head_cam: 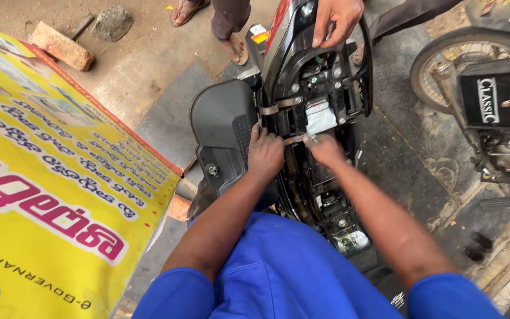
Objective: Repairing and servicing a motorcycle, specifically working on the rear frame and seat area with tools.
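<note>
Fingertips of the left hand (265, 152) are curled down onto the end of a grey strap (295, 140), which is pinched against the frame of the motorcycle (326, 35). The right hand (324, 147) is closed on the same strap from the other side; its fingers are blurred, so the exact grip cannot be told. The strap is stretched across the open seat bay, just below a white wrapped block (320, 116). A second strap (278, 107) is seen above it. A detached dark side panel (222, 133) is leaned just beside the left hand. Another person's hand (337, 19) is rested on the rear of the motorcycle. A yellow printed banner (48, 195) is spread at left; a second motorcycle (491, 100) is parked at right.
</note>
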